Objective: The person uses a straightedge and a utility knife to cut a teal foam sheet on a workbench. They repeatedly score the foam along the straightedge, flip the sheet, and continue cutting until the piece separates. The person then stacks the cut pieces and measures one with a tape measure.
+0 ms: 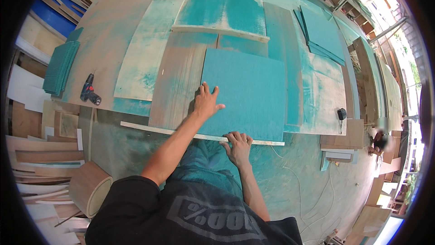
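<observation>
A flat teal panel (247, 93) lies on the worktable in front of me. My left hand (207, 103) rests at its left edge, fingers spread, with the thumb on the teal face. A long pale wooden strip (149, 127) runs along the near edge, reaching left past the panel. My right hand (238, 149) has its fingers bent over this strip at the panel's near edge; the fingertips touch there and the underside of the grip is hidden. Beneath the panel is a brown wood-grain board (176, 77) dusted with teal.
A cordless drill (90, 91) and a stack of teal panels (62, 67) sit at the table's left. More teal panels (321, 36) lie at the far right. A small black object (341, 113) stands near the right corner. A cord (299, 186) trails over the floor.
</observation>
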`<act>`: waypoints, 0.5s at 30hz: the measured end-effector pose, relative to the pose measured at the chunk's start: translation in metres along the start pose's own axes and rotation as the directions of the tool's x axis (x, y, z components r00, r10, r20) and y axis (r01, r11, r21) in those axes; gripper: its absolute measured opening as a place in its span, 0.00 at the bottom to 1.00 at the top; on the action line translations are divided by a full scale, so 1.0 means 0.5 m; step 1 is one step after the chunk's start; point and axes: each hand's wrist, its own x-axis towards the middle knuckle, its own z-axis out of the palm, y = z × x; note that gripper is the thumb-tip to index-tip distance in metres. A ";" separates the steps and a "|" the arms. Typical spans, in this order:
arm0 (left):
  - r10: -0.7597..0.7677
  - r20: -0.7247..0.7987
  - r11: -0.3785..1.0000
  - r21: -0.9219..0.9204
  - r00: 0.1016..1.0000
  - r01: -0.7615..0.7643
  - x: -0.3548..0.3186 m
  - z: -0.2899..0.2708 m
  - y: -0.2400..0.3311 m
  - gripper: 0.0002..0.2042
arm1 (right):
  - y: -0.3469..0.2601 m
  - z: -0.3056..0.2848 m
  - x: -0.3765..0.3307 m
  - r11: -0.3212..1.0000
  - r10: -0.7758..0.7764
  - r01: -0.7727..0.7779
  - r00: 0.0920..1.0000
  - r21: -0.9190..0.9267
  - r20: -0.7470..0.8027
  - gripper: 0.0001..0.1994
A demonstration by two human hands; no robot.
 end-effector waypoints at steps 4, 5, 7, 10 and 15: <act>0.008 0.001 1.000 0.001 1.000 -0.008 -0.024 0.007 0.005 0.46 | -0.009 -0.006 -0.027 1.000 0.007 -0.007 1.000 0.027 -0.002 0.15; 0.005 0.006 1.000 -0.005 1.000 -0.005 -0.031 0.008 0.006 0.46 | -0.010 -0.006 -0.032 0.999 0.005 -0.005 1.000 0.035 -0.003 0.14; 0.014 -0.028 1.000 -0.016 1.000 -0.015 -0.031 0.019 -0.001 0.46 | -0.010 -0.004 -0.031 1.000 0.008 -0.008 1.000 0.024 0.005 0.16; 0.049 -0.163 0.998 -0.026 0.985 -0.054 -0.048 0.040 -0.028 0.45 | -0.004 -0.040 -0.009 0.986 0.057 -0.067 0.996 0.150 0.068 0.20; -0.202 -0.194 0.957 -0.245 0.960 0.152 -0.064 0.011 -0.032 0.40 | 0.274 -0.084 -0.009 0.779 0.507 -0.588 0.796 -0.219 -0.331 0.36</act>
